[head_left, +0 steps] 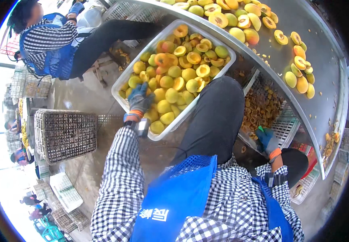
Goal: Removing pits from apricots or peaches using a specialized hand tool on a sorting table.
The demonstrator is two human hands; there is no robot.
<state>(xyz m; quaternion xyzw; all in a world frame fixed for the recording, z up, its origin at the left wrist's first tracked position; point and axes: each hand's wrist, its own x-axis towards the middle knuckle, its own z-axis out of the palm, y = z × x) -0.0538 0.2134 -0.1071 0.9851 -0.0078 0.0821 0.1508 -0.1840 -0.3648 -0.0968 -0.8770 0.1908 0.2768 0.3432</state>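
Observation:
My left hand (140,100), in a grey-blue glove with an orange cuff, reaches into a white plastic tub (118,90) at the centre left. Its fingers are apart and lie against the fruit. The tub is heaped with yellow peaches (172,95), some whole, some halved. My right hand (268,140), in a similar glove, is low at the right, beside a crate of brown peach pits (262,109). It is closed on a small tool with a bright green end (260,128); the rest of that tool is hidden.
A metal table (279,56) curves along the upper right, bearing peach halves (299,62) in loose groups. A co-worker (57,44) sits at the upper left. A dirty plastic crate (65,135) stands on the floor at left, with a white basket (66,191) below it.

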